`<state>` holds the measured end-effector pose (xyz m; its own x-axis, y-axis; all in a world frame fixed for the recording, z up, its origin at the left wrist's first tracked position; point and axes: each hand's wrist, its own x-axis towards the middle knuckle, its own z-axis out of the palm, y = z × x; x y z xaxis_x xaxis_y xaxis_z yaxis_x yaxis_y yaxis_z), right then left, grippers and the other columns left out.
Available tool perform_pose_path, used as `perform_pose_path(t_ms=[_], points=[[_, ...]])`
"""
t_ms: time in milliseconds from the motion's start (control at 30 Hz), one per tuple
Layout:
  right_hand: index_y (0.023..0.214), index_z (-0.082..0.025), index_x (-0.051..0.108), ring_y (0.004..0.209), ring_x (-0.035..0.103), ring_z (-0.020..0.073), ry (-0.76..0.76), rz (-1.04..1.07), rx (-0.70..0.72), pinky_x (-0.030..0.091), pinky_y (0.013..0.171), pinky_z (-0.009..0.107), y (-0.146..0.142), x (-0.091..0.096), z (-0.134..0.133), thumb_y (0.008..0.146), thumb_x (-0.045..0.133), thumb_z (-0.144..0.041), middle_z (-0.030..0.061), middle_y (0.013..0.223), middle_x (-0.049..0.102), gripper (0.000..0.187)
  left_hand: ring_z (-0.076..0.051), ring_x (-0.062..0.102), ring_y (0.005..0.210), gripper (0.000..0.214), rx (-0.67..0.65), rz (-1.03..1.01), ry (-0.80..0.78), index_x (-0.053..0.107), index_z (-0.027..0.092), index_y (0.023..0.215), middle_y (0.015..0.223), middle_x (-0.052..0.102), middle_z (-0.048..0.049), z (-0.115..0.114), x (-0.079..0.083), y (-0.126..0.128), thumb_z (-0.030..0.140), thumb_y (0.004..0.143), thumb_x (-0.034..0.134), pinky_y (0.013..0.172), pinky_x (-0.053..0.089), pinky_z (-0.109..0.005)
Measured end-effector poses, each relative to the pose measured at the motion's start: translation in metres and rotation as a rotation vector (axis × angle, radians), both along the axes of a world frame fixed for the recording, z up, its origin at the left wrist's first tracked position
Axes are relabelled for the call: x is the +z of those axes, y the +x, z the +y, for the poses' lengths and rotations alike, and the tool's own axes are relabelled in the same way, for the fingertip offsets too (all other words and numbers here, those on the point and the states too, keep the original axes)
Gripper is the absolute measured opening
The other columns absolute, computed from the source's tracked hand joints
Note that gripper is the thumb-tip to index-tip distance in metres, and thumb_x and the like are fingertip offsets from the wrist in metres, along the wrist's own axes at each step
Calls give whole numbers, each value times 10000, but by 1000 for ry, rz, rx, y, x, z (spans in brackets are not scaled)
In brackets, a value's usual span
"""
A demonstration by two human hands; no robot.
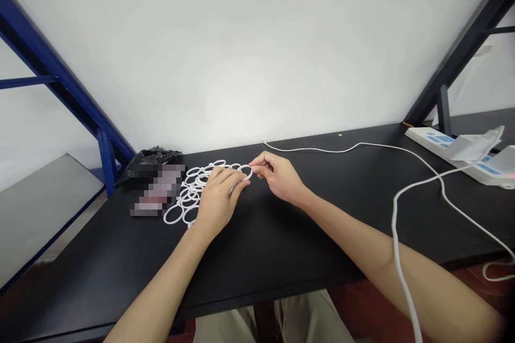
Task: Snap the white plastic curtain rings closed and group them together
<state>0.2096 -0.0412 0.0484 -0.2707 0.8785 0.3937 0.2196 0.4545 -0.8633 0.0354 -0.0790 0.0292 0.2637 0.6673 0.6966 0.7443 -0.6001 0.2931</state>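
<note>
A heap of several thin white rings (191, 193) lies on the black table (281, 246), left of centre. My left hand (217, 198) rests over the right side of the heap, fingers curled, and grips one side of a single white ring (246, 172). My right hand (277, 174) pinches the other side of that same ring between thumb and fingers. The ring sits just above the tabletop between the two hands.
A black bag and a blurred pinkish item (156, 185) lie left of the rings. A white cable (396, 209) snakes across the right side to a white power strip (462, 153). A blue frame (60, 83) stands at left, a black strut (462, 45) at right.
</note>
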Motion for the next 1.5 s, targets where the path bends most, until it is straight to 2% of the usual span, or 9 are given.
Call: perform_pose_path(t_ms=[167, 400, 633, 867, 967, 1067, 1233, 1367, 1500], points=[[841, -187, 636, 673, 589, 108, 1, 11, 4, 493, 701, 263, -1, -1, -2, 842, 558, -192, -14, 748, 643, 78, -212, 529, 844, 196, -24, -17, -34, 682, 235, 891, 902, 704, -46, 0, 0, 0, 287, 939, 499, 817, 440, -355], [1007, -189, 608, 741, 635, 120, -118, 177, 140, 549, 735, 284, -7, -6, -6, 902, 540, -309, 13, 844, 656, 173, -206, 505, 797, 181, -60, -40, -74, 685, 242, 883, 811, 693, -33, -2, 2, 1, 283, 931, 515, 759, 433, -329], [924, -188, 648, 668, 605, 107, -39, 98, 104, 512, 690, 245, -4, -5, -4, 903, 542, -346, -14, 712, 637, 192, -172, 526, 755, 208, -122, -102, -121, 676, 223, 859, 782, 677, -18, -5, 4, 1, 263, 947, 493, 714, 432, -291], [848, -197, 644, 580, 559, 88, 14, 26, 42, 457, 609, 212, -3, -4, -5, 904, 526, -283, -44, 644, 588, 157, -150, 521, 710, 194, -133, -86, -134, 673, 223, 851, 752, 657, -1, -6, 3, 4, 261, 943, 506, 673, 427, -265], [907, -203, 637, 582, 570, 90, 30, -51, 35, 448, 615, 217, -2, -3, -5, 929, 507, -332, -36, 689, 626, 184, -156, 533, 722, 196, -86, -59, -122, 657, 217, 844, 763, 663, -5, -5, 2, 3, 269, 946, 498, 686, 430, -272], [1012, -216, 615, 681, 596, 119, 114, -273, -60, 430, 665, 243, 3, 2, -2, 956, 468, -391, -11, 785, 667, 235, -180, 553, 785, 196, 28, -16, -76, 647, 206, 862, 807, 687, -23, -1, 0, 0, 284, 948, 489, 745, 437, -300], [808, -196, 597, 786, 609, 179, 135, -749, -275, 357, 634, 277, 13, 7, 5, 976, 399, -447, 50, 916, 685, 361, -262, 549, 894, 188, 347, 141, -106, 656, 208, 962, 949, 724, -53, 6, -5, -11, 298, 929, 495, 811, 418, -405], [828, -211, 604, 773, 623, 186, 117, -875, -223, 331, 615, 273, 13, -6, 10, 968, 429, -428, 43, 900, 701, 312, -324, 527, 1002, 203, 472, 239, -129, 653, 204, 1014, 1028, 702, -90, 6, -8, -12, 294, 903, 508, 826, 398, -463], [894, -229, 627, 770, 629, 178, 167, -877, -129, 322, 614, 262, 8, -20, 14, 956, 473, -380, 20, 859, 712, 224, -322, 503, 1050, 214, 402, 202, -104, 630, 210, 1050, 1098, 658, -96, 3, -8, -6, 312, 903, 514, 860, 397, -472]])
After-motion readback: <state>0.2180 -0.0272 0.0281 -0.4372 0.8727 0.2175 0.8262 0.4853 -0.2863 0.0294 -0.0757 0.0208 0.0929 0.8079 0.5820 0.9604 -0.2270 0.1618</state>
